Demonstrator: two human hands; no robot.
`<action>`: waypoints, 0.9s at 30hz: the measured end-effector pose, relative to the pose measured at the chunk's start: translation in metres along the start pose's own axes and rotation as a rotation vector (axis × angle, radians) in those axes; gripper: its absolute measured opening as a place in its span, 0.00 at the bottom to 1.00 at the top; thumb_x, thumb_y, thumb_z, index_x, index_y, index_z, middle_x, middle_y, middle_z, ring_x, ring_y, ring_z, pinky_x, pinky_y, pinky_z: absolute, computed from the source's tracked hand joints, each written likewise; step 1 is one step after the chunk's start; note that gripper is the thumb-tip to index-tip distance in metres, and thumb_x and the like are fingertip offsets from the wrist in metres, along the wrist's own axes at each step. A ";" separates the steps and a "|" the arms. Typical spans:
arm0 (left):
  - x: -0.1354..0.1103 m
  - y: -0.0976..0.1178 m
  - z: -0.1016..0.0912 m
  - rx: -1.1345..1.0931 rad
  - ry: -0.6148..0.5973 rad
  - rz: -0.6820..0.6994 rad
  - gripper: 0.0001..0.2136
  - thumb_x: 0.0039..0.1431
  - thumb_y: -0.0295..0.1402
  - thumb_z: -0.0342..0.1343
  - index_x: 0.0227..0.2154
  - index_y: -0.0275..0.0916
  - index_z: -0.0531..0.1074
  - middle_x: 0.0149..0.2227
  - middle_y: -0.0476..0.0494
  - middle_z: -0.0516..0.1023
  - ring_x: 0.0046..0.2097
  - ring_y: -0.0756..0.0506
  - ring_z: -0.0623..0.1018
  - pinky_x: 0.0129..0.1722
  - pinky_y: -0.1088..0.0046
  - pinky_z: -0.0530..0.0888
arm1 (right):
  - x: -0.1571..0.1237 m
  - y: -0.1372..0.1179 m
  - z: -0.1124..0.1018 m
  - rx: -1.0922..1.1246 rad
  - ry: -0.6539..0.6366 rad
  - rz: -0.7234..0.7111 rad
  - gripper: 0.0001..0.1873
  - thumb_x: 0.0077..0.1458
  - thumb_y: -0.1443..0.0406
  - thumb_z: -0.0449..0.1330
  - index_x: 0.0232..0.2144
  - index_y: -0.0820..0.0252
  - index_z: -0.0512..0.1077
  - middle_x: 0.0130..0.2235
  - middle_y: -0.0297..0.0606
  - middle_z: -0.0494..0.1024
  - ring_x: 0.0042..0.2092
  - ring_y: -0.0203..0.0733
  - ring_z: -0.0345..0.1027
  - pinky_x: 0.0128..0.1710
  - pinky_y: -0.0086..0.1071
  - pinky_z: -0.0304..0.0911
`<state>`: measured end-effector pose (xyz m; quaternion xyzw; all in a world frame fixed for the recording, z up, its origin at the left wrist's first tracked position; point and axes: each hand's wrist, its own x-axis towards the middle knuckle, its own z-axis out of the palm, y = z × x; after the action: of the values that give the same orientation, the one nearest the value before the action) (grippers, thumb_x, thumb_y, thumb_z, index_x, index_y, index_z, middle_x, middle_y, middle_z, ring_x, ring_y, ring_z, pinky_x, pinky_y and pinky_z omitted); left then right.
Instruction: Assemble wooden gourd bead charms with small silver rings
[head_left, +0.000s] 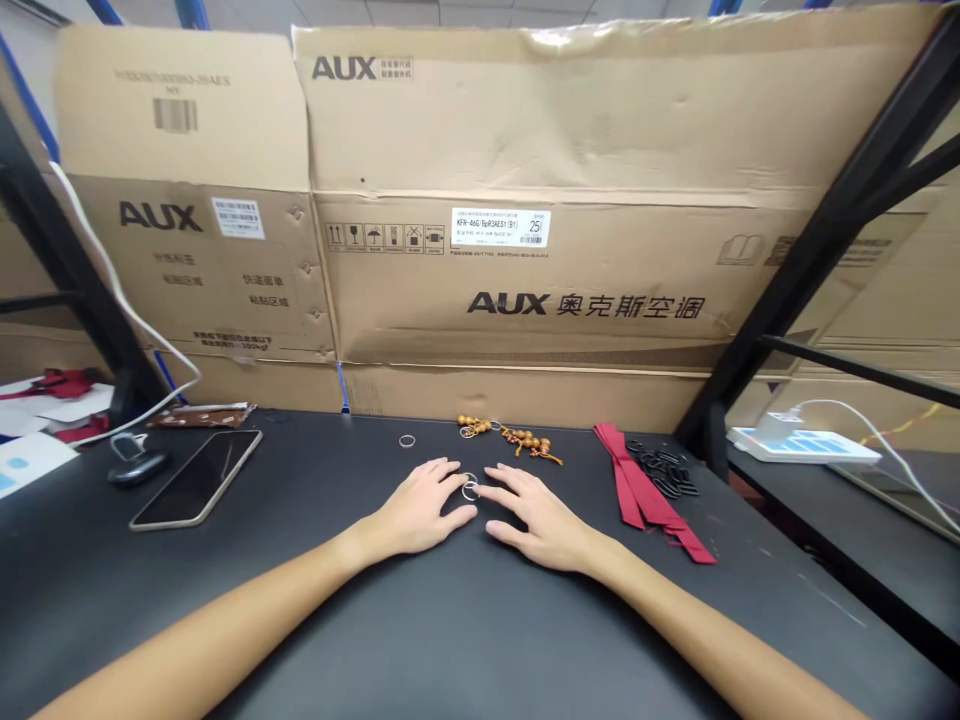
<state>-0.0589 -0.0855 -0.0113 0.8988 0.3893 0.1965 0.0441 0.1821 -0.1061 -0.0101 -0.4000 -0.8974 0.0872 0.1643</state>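
Observation:
My left hand [426, 507] rests on the dark table with its fingers spread, holding nothing. Facing it, my right hand [538, 517] lies with its fingers apart. Between the two hands are metal key rings [469, 492], close together or overlapping; my right index fingertip is at their edge, and I cannot tell if it presses on them. Another metal ring [407, 441] lies alone, farther back and to the left. Beyond my hands sit gourd-shaped wooden bead pendants on orange cord [474, 427], with more brown bead pendants [527, 441] beside them.
Red ribbon strips [649, 490] and a pile of black clasps [664, 470] lie to the right. A phone [199, 480], a dark rounded device [137, 465] and a brown packet [202, 415] are at left. Cardboard [517, 350] walls the back; a white power strip [802, 445] stands far right.

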 end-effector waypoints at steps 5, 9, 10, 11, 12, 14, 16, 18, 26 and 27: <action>0.000 0.001 -0.001 0.025 0.000 -0.002 0.23 0.64 0.47 0.47 0.56 0.41 0.66 0.60 0.38 0.65 0.62 0.36 0.63 0.60 0.54 0.62 | 0.000 -0.001 0.002 -0.007 0.018 0.009 0.24 0.62 0.50 0.51 0.56 0.49 0.66 0.64 0.43 0.58 0.66 0.54 0.47 0.62 0.53 0.49; 0.000 0.001 0.001 0.057 0.023 -0.021 0.22 0.64 0.47 0.47 0.55 0.41 0.67 0.59 0.38 0.66 0.62 0.36 0.64 0.60 0.55 0.63 | 0.000 0.001 0.002 -0.003 0.061 0.026 0.21 0.62 0.52 0.52 0.53 0.52 0.68 0.62 0.45 0.62 0.64 0.52 0.50 0.61 0.50 0.52; 0.000 0.001 0.002 0.065 0.024 -0.030 0.22 0.64 0.47 0.47 0.55 0.41 0.67 0.59 0.38 0.66 0.61 0.36 0.64 0.60 0.55 0.62 | 0.001 0.002 0.002 -0.004 0.072 0.029 0.20 0.62 0.52 0.52 0.52 0.53 0.69 0.61 0.45 0.62 0.64 0.51 0.51 0.61 0.50 0.53; 0.000 0.001 0.002 0.074 0.025 -0.039 0.22 0.64 0.47 0.47 0.55 0.40 0.67 0.59 0.38 0.66 0.61 0.36 0.64 0.60 0.55 0.63 | 0.001 0.003 0.002 -0.005 0.082 0.031 0.19 0.62 0.53 0.53 0.51 0.53 0.69 0.61 0.45 0.63 0.63 0.51 0.52 0.60 0.49 0.53; 0.000 0.002 0.002 0.081 0.027 -0.050 0.22 0.64 0.47 0.47 0.55 0.40 0.67 0.59 0.37 0.67 0.61 0.36 0.64 0.60 0.55 0.63 | 0.001 0.003 0.002 -0.006 0.092 0.031 0.19 0.62 0.53 0.53 0.50 0.53 0.69 0.60 0.46 0.63 0.63 0.50 0.53 0.60 0.49 0.54; 0.001 0.003 0.002 0.092 0.029 -0.072 0.23 0.63 0.47 0.48 0.54 0.38 0.68 0.58 0.36 0.67 0.61 0.36 0.65 0.60 0.56 0.62 | 0.001 0.005 0.002 -0.004 0.109 0.034 0.17 0.62 0.54 0.53 0.47 0.54 0.70 0.59 0.46 0.64 0.62 0.50 0.54 0.59 0.48 0.55; 0.001 0.003 0.002 0.098 0.032 -0.086 0.23 0.63 0.46 0.48 0.54 0.37 0.68 0.58 0.35 0.68 0.60 0.36 0.66 0.60 0.56 0.63 | 0.001 0.006 0.002 0.002 0.122 0.044 0.16 0.62 0.54 0.53 0.46 0.55 0.70 0.58 0.47 0.65 0.62 0.49 0.56 0.58 0.47 0.56; 0.001 0.003 0.002 0.103 0.038 -0.084 0.22 0.63 0.46 0.48 0.53 0.37 0.68 0.58 0.35 0.68 0.60 0.36 0.66 0.59 0.56 0.63 | 0.001 0.008 0.003 0.007 0.129 0.051 0.15 0.62 0.54 0.54 0.45 0.55 0.70 0.58 0.47 0.66 0.61 0.49 0.57 0.58 0.47 0.57; 0.001 0.002 0.003 0.068 0.083 -0.094 0.21 0.61 0.47 0.50 0.51 0.38 0.68 0.57 0.35 0.67 0.59 0.36 0.66 0.58 0.56 0.64 | 0.002 0.009 0.004 0.004 0.215 0.019 0.11 0.59 0.57 0.58 0.39 0.56 0.71 0.56 0.46 0.68 0.59 0.49 0.60 0.56 0.46 0.59; 0.001 0.001 0.003 0.058 0.082 -0.091 0.21 0.61 0.47 0.50 0.50 0.38 0.68 0.57 0.35 0.67 0.59 0.37 0.66 0.58 0.56 0.64 | 0.002 0.008 0.004 0.003 0.220 0.016 0.10 0.59 0.57 0.58 0.38 0.56 0.71 0.55 0.46 0.68 0.59 0.49 0.60 0.56 0.45 0.60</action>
<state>-0.0565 -0.0857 -0.0132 0.8724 0.4367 0.2194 0.0109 0.1853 -0.0992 -0.0156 -0.4141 -0.8705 0.0455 0.2620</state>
